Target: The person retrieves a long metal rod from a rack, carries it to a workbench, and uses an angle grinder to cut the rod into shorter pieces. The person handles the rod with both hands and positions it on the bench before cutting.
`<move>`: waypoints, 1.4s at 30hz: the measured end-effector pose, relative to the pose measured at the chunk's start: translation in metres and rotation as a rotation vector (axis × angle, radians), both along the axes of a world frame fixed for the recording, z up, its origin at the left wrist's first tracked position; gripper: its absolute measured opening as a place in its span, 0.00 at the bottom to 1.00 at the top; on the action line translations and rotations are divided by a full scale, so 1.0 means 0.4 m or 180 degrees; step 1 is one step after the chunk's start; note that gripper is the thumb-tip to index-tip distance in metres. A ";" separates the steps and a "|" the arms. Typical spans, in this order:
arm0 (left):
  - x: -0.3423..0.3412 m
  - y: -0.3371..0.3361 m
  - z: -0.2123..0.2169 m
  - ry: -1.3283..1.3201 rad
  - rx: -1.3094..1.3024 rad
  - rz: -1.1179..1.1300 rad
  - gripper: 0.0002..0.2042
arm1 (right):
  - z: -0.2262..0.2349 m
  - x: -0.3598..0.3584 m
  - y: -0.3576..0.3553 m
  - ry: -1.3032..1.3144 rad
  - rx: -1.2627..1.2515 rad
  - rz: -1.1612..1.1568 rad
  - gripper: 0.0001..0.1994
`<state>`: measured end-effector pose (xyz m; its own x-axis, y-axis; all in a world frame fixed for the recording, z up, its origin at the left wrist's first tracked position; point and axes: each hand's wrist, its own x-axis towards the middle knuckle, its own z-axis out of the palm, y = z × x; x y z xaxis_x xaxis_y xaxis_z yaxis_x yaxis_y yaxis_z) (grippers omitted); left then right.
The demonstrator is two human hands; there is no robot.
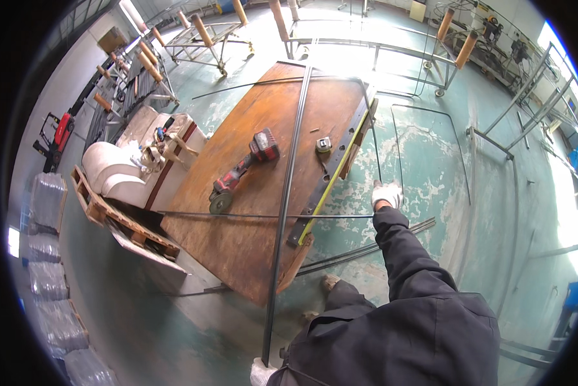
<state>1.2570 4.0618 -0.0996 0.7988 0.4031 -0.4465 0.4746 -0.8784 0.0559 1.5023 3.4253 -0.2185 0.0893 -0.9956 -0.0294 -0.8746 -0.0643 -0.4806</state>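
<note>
At the lower edge, my left hand (261,373) in a white glove is closed on the near end of a long dark metal bar (288,186), which runs away from me across the rusty tabletop (237,193). My right hand (387,195), also gloved, reaches out past the table's right side and is closed on the corner of a bent thin metal rod (263,215). One leg of that rod crosses the table under the long bar. A red and black cordless angle grinder (244,168) and a tape measure (324,145) lie on the tabletop.
A black strip with a yellow-green edge (321,199) lies along the table's right side. Loose bars (366,249) and a bent rod frame (430,108) lie on the green floor. A pallet (121,222) stands left, wheeled racks (379,48) behind, a red pallet truck (64,132) far left.
</note>
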 end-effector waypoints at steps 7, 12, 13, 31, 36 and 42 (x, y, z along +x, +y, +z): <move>0.179 -0.091 0.094 -0.0324 -0.0229 -0.0094 0.18 | -0.319 -0.190 -0.202 -0.1054 0.1362 0.0091 0.35; 0.230 -0.064 0.055 -0.0746 0.0099 -0.0801 0.10 | -0.359 -0.684 -0.346 -0.1099 0.1283 -0.0778 0.36; 0.247 -0.058 0.045 -0.0864 0.0008 -0.0910 0.09 | -0.349 -0.796 -0.353 -0.0908 0.1074 -0.0760 0.35; 0.420 0.160 -0.161 -0.1200 -0.0633 -0.2452 0.09 | -0.109 -2.074 0.222 -0.0466 0.0207 -0.2048 0.37; 0.534 0.197 -0.248 -0.1367 -0.0256 -0.3072 0.08 | -0.105 -2.298 0.400 -0.1468 0.0576 -0.3005 0.27; 0.643 0.183 -0.354 -0.1287 -0.0444 -0.2679 0.08 | -0.114 -2.325 0.622 -0.1032 0.0950 -0.3328 0.20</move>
<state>1.5144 4.1348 -0.2414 0.9079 -0.4129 -0.0727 -0.3910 -0.8965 0.2082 0.5723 3.6743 -0.2640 -0.7352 -0.5436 -0.4050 -0.2636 0.7797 -0.5680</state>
